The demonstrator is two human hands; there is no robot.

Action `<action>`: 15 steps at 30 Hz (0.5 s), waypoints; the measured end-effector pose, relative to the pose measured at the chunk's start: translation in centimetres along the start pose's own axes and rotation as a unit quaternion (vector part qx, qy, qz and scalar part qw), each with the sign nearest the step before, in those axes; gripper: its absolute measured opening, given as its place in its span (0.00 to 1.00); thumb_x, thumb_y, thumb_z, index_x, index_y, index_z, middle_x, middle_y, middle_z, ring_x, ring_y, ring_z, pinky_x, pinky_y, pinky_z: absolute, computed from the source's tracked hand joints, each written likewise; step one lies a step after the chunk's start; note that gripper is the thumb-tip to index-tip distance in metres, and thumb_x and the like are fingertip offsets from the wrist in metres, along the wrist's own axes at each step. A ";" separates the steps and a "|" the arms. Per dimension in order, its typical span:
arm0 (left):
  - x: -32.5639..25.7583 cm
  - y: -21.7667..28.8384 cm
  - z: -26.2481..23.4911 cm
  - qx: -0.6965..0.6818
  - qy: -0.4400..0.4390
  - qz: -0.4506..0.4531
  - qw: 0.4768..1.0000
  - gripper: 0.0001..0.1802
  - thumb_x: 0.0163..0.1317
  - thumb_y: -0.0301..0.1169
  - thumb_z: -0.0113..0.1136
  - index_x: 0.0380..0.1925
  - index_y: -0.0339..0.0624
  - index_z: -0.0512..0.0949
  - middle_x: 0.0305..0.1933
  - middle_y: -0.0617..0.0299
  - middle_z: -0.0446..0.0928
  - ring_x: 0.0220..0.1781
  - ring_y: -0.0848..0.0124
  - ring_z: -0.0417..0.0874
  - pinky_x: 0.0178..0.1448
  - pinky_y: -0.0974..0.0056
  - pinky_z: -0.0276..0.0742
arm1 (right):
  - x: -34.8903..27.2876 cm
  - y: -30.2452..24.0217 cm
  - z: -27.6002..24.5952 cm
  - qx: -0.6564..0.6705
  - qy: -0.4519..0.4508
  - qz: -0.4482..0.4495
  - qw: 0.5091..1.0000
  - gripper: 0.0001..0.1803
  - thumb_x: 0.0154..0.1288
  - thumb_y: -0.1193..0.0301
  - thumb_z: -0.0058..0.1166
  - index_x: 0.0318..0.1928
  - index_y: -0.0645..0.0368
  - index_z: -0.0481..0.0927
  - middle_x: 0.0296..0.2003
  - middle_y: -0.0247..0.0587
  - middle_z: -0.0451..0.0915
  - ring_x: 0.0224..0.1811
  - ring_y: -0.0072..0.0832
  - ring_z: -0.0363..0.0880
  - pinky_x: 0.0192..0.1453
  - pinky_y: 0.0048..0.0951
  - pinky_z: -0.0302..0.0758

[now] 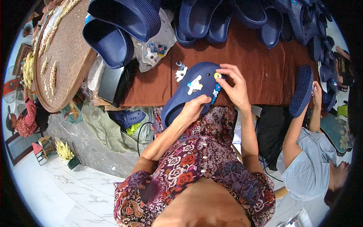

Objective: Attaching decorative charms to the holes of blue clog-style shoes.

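A navy blue foam clog (180, 93) is tilted at the near edge of the brown cloth, its heel end toward my body. My left hand (193, 109) grips its side, the thumb lying along the top. A white figure charm (195, 86) with blue and yellow parts sits on the clog's upper. With thumb and forefinger, my right hand (235, 86) pinches a small yellow ring-shaped charm (217, 75) against the clog's toe. Blue bead-like charms (216, 93) run along its right side. Beyond the clog, loose white and dark charms (181, 72) lie on the cloth.
Several navy clogs (194, 17) line the far edge of the brown cloth (143, 89). A clear bag (154, 45) of charms lies far left, beside a woven tray (64, 56) with corn. At right, a co-worker (308, 162) holds a blue clog (302, 90), sole showing.
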State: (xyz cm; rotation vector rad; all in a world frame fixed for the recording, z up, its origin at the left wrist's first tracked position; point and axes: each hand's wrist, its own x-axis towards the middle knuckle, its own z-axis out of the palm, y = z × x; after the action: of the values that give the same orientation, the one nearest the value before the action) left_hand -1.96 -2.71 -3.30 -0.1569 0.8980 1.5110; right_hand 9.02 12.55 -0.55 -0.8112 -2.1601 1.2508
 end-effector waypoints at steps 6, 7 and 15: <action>1.5 -0.5 1.0 -0.048 -0.021 -0.004 0.999 0.07 0.55 0.21 0.60 0.35 0.38 0.80 0.38 0.64 0.80 0.41 0.73 0.79 0.52 0.66 0.74 | 0.5 0.4 0.1 0.001 0.040 0.018 0.999 0.12 0.57 0.74 0.65 0.43 0.61 0.83 0.53 0.46 0.79 0.57 0.37 0.79 0.60 0.34 0.73; 1.8 -0.5 1.3 -0.054 -0.022 -0.011 0.998 0.05 0.56 0.22 0.61 0.33 0.40 0.80 0.37 0.67 0.79 0.40 0.76 0.78 0.49 0.69 0.73 | 0.7 0.4 0.0 -0.019 0.047 0.016 0.999 0.12 0.57 0.75 0.65 0.43 0.61 0.83 0.53 0.47 0.79 0.57 0.38 0.79 0.60 0.34 0.73; 2.1 2.4 5.4 -0.035 0.046 0.014 0.998 0.19 0.65 0.32 0.62 0.54 0.37 0.75 0.51 0.64 0.78 0.51 0.76 0.78 0.55 0.69 0.73 | 2.3 2.3 0.9 -0.065 0.099 0.027 0.993 0.12 0.58 0.72 0.64 0.42 0.60 0.82 0.52 0.49 0.80 0.55 0.40 0.79 0.59 0.35 0.74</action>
State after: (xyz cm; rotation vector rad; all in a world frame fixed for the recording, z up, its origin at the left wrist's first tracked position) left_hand -2.29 2.48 0.19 -0.2670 0.9243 1.5731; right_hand 7.41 14.59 -2.72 -1.0091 -2.0868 1.0151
